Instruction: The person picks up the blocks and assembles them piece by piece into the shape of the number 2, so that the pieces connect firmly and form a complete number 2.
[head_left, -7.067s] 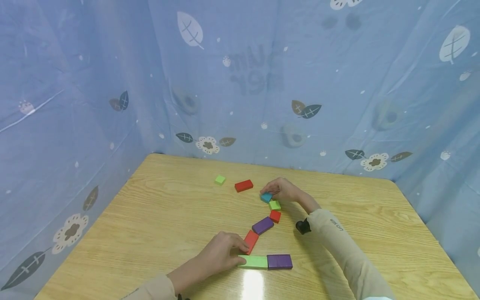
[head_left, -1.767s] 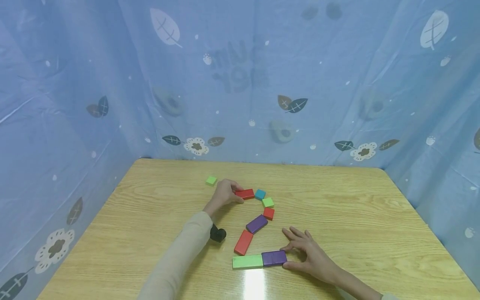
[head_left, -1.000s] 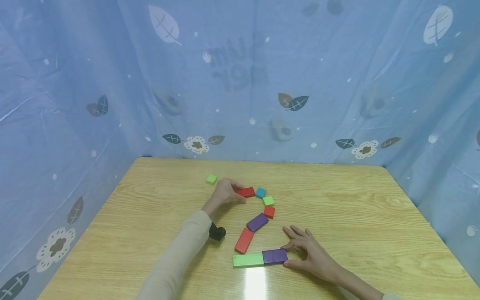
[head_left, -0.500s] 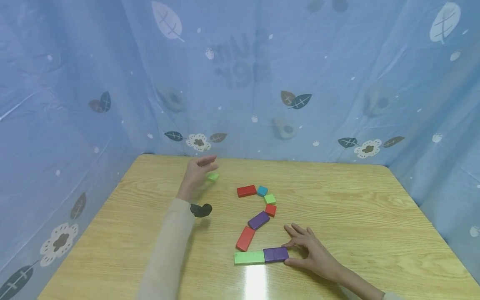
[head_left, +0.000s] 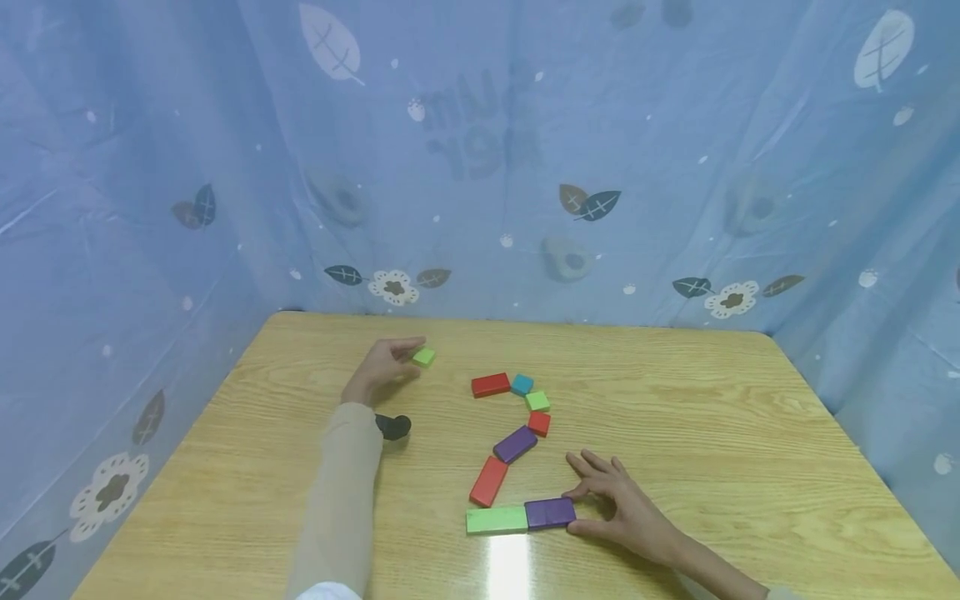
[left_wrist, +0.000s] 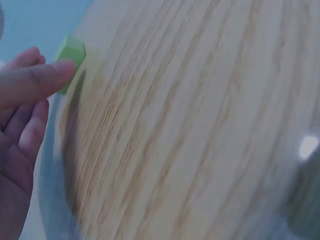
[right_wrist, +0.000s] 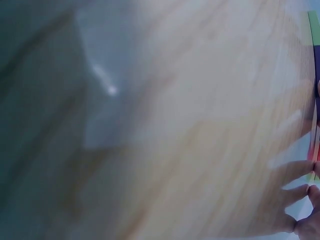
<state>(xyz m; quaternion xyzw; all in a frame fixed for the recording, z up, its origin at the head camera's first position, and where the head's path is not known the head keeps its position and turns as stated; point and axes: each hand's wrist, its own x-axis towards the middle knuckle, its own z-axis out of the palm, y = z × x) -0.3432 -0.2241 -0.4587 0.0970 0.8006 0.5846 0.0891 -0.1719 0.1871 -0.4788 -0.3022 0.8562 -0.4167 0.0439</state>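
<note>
At the far left of the table, my left hand has its thumb and fingers on either side of a small light-green block. The left wrist view shows the thumb tip over this green block, pinching it. My right hand holds the right end of a purple block between thumb and index finger, other fingers spread. That block lies end to end with a long green block. In the right wrist view, the right hand shows only at the edge.
From the long green block a curved row runs up: a red block, a purple one, a small red one, a small green one, a blue one and a red one. A blue curtain hangs behind the table.
My left hand has let go of the far red block, now joined to the row beside the blue one, and moved left to the small green block. The right hand has stayed at the purple block.
</note>
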